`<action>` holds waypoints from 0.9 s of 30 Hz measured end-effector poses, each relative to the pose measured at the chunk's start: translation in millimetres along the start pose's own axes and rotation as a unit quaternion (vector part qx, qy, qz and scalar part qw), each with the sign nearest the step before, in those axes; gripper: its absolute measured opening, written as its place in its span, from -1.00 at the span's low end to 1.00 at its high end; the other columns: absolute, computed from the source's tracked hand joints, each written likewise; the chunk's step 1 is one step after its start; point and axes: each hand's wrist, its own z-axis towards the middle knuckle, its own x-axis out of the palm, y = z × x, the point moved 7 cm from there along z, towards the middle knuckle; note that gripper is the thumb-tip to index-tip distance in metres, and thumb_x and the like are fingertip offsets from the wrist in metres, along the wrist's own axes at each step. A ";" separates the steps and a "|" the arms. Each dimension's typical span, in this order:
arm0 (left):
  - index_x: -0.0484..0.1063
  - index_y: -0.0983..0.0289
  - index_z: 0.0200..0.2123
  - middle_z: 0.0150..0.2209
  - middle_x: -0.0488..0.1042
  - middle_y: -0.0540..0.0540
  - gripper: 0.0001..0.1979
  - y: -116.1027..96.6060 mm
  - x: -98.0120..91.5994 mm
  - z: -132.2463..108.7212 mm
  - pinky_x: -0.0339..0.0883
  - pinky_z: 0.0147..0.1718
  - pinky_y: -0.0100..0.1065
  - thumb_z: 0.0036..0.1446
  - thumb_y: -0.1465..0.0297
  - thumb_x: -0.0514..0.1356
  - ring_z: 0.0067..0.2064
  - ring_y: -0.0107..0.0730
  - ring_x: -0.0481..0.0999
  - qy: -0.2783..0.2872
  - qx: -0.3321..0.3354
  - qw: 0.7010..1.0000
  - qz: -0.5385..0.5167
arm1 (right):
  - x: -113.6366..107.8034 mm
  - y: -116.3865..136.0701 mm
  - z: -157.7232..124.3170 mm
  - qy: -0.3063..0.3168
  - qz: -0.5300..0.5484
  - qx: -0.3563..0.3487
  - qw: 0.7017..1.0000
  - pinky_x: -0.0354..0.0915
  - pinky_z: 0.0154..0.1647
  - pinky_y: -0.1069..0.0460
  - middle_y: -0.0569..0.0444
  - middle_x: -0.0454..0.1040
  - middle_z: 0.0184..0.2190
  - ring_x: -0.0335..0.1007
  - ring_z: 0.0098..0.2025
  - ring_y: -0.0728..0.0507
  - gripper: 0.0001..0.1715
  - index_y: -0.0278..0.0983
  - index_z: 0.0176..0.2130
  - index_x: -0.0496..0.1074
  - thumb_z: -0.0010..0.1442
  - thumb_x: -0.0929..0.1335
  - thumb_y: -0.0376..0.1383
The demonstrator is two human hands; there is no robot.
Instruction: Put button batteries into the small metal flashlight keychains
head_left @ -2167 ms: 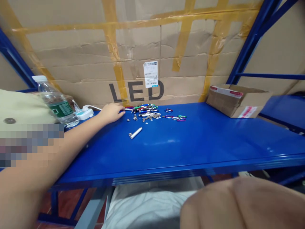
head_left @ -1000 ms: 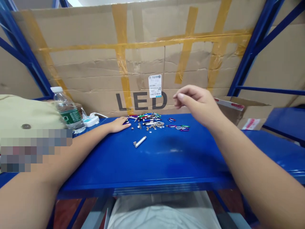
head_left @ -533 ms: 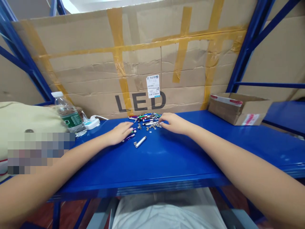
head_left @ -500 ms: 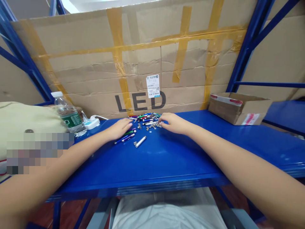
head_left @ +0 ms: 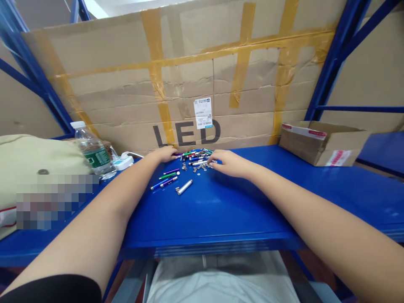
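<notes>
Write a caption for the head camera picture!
Left hand by mini flashlights, right hand by button batteries, on blue shelf.

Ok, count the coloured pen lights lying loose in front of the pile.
4: a blue one, a green one, a purple one and a dark one with silver parts, all near the left hand. More lie in the pile.

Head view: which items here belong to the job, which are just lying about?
Job: left hand, right hand, coloured penlights, silver penlight, button cells.

Lying about: water bottle, power strip, cardboard box.
</notes>
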 end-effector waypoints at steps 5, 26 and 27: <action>0.48 0.32 -0.13 -0.12 0.50 0.28 -0.53 -1.7 -1.7 -2.7 0.31 -0.17 -0.23 0.21 0.08 0.00 -0.15 -0.11 0.47 -0.023 -0.032 0.999 -0.014 | 6.0 1.1 1.3 0.025 -0.006 -0.004 1.000 0.28 -0.03 -0.03 -0.08 0.51 -0.15 0.41 -0.12 -0.14 -0.78 -0.30 -0.22 0.50 0.24 0.26 -0.36; 0.49 0.22 -0.03 0.04 0.47 0.16 -0.62 28.9 2.2 -7.1 0.25 0.05 -0.26 0.17 0.33 0.00 0.05 -0.13 0.41 -0.070 -0.061 0.995 -0.030 | 11.6 -9.6 0.8 0.063 -0.006 0.015 0.998 0.29 -0.03 -0.05 -0.06 0.52 -0.13 0.41 -0.09 -0.17 -0.77 -0.26 -0.20 0.49 0.26 0.26 -0.30; 0.48 0.21 -0.01 0.05 0.46 0.15 -0.61 27.7 4.5 -6.9 0.25 0.06 -0.28 0.17 0.32 0.00 0.06 -0.15 0.41 -0.065 -0.058 0.996 -0.027 | 12.0 -9.4 0.9 0.065 -0.007 0.016 0.998 0.29 -0.03 -0.05 -0.05 0.52 -0.13 0.41 -0.09 -0.17 -0.77 -0.26 -0.20 0.49 0.26 0.25 -0.30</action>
